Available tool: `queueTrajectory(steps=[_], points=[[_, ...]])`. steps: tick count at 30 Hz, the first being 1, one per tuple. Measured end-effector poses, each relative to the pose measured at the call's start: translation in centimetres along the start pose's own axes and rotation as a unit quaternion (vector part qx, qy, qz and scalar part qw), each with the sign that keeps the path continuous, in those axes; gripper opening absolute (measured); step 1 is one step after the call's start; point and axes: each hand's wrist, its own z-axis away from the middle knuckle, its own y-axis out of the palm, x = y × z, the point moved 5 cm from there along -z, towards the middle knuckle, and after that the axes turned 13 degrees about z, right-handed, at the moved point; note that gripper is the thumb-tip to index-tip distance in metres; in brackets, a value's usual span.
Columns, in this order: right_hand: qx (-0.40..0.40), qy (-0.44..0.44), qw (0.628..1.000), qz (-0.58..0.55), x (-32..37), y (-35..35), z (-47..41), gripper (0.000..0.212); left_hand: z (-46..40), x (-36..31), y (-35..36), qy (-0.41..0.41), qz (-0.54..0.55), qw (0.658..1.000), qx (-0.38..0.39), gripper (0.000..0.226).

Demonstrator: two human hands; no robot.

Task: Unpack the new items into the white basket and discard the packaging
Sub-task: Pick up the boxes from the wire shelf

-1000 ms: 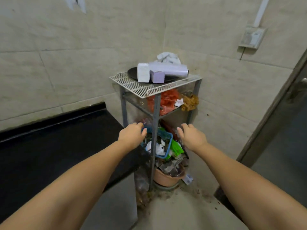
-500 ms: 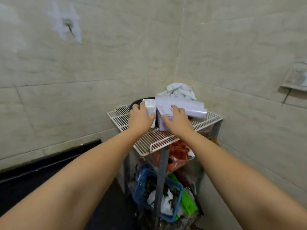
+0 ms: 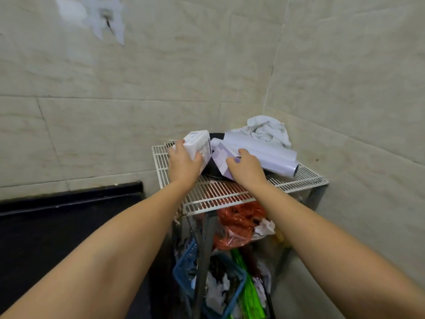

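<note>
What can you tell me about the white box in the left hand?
The white box is a small carton, cardboard by the look of it, with rounded edges and tiny dark print too blurred to read. It looks closed. The left hand grips it from below and it sits tilted above the white wire rack, beside a lilac box.

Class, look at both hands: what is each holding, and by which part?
Left hand grips the white box around its near end. Right hand clasps the lilac box at its near right edge.

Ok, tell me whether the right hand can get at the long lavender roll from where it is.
Probably yes: the right hand lies on the small purple box, and the lavender roll lies uncovered just behind its fingers.
</note>
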Motion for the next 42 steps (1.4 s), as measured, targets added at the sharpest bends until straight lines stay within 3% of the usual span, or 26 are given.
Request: queueTrajectory(steps=[5, 11, 16, 22, 31, 38, 42], points=[[-0.011, -0.087, 0.991, -0.097, 5.1, 0.3, 0.4, 0.039, -0.3, 0.5, -7.7, 0.023, -0.002, 0.996, -0.084, 0.052], [0.051, -0.214, 0.965, -0.145, 16.8, 5.5, 3.8, 0.013, 0.0, 3.7, -22.4, 0.013, -0.096, 0.981, -0.168, 0.052], [0.119, -0.291, 0.940, -0.133, 25.7, 13.2, 9.7, 0.029, 3.0, 9.7, -33.8, -0.050, -0.179, 0.958, -0.219, 0.051], [0.209, -0.326, 0.922, 0.006, 29.5, 24.6, 17.3, 0.040, 6.6, 19.1, -43.0, -0.140, -0.244, 0.942, -0.182, 0.046], [0.241, -0.335, 0.894, 0.171, 25.4, 33.4, 23.5, 0.056, 12.7, 29.5, -45.1, -0.202, -0.209, 0.944, -0.156, 0.052], [0.260, -0.320, 0.894, 0.178, 22.2, 35.4, 26.7, 0.065, 17.7, 32.4, -44.7, -0.223, -0.195, 0.950, -0.102, 0.066], [0.261, -0.324, 0.891, 0.183, 22.7, 34.6, 25.4, 0.062, 15.8, 31.3, -45.6, -0.191, -0.257, 0.945, -0.068, 0.056]])
